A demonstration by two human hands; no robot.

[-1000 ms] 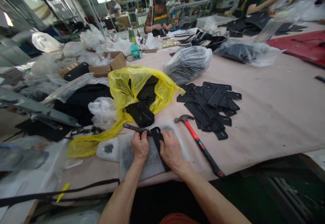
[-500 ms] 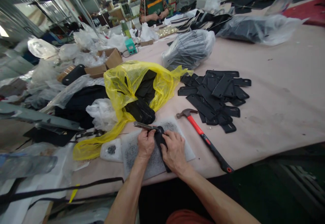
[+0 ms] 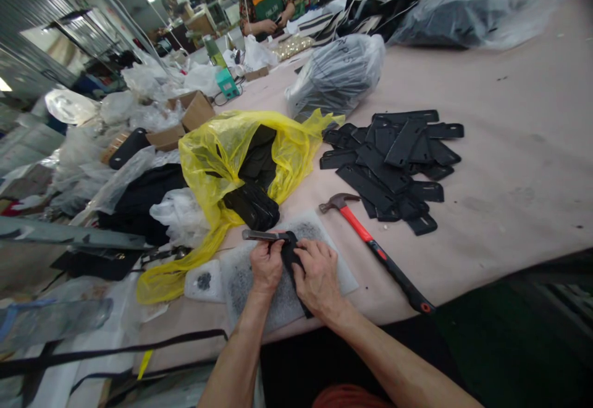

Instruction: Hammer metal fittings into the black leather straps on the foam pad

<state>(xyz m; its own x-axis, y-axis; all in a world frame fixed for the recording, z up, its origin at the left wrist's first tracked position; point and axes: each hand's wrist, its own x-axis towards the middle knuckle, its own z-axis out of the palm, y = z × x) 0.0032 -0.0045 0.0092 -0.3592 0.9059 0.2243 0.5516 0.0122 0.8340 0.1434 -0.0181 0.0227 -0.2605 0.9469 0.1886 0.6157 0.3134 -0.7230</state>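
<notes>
My left hand (image 3: pixel 267 265) is closed on a metal punch tool (image 3: pixel 264 235), whose end rests at the top of a black strip (image 3: pixel 291 260). With bent fingers, my right hand (image 3: pixel 317 272) presses and grips that strip from the right. Under both lies a white, speckled board (image 3: pixel 345 275). To the right of the board is a hammer (image 3: pixel 359 226) with a red and black handle. Beyond it, many black strips (image 3: pixel 386 158) lie in a loose pile. A yellow bag (image 3: pixel 204 142) behind my left hand holds more black pieces (image 3: pixel 252 205).
A plastic-wrapped bundle (image 3: pixel 340 71) stands behind the pile. On the left are clear bags (image 3: pixel 74 108), a cardboard box (image 3: pixel 197 112) and a small speckled block (image 3: pixel 204 279). Across the table (image 3: pixel 509 149) a person (image 3: pixel 266 7) works with their hands together.
The view has shifted slightly, so the far things stand higher in the picture. Both hands keep their places on the tool and the strip; the tool lies a little flatter.
</notes>
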